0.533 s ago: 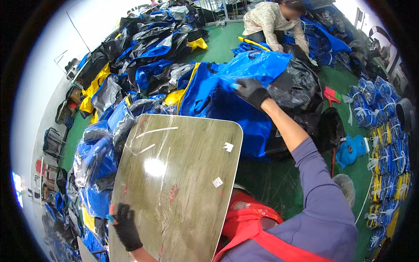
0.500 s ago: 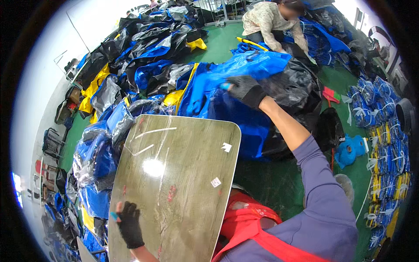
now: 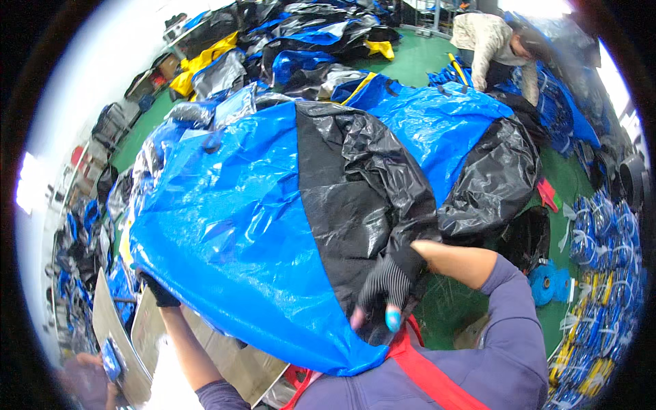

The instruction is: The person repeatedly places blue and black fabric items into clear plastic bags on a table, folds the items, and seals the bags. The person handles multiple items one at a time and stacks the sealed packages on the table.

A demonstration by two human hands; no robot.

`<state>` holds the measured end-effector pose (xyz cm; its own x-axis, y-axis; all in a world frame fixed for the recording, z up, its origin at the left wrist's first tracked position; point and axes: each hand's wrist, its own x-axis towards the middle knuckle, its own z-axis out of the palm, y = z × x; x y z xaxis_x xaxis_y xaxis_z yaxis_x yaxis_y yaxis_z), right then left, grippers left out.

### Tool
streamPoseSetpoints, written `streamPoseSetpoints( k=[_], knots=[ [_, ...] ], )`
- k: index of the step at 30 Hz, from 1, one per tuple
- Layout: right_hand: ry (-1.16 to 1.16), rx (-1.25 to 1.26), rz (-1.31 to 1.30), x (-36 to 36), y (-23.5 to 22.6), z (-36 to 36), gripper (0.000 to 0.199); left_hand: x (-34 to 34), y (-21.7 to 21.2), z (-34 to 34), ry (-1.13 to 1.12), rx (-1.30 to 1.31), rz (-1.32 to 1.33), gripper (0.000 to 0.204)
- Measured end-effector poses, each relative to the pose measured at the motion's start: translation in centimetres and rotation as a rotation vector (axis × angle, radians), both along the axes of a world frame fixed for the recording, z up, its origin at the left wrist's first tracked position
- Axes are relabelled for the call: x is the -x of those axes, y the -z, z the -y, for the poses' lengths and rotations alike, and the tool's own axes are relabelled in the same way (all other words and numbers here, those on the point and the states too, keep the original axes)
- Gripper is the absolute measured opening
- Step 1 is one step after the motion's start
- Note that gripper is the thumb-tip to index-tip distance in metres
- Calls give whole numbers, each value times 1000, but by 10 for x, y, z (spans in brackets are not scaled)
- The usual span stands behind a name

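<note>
The black-gloved left hand touches the left edge of a large, glossy blue-and-black plastic bag, while the striped-gloved right hand lies on its black panel; I cannot tell whether either grips. The bag covers much of a wood-patterned table.

Your wood-grain bench lies under a large blue-and-black bag that hides most of it; around you, the green floor carries bundles, a blue roll and heaped bags.
</note>
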<state>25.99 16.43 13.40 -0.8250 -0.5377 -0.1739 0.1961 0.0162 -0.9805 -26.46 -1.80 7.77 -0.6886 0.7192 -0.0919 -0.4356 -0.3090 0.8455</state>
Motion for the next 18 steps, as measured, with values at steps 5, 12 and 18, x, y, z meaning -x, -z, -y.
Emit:
streamPoseSetpoints(
  k=[5,12,18],
  knots=[
    [1518,-1877,-543,4,24,-123,66,-15,-29,73,76,609,-754,54],
    [1369,-1749,-397,50,65,-224,28,-27,-7,191,-364,825,-932,51],
    [1438,-1431,-197,109,75,-266,38,-59,62,258,-99,1813,-805,64]
  ],
)
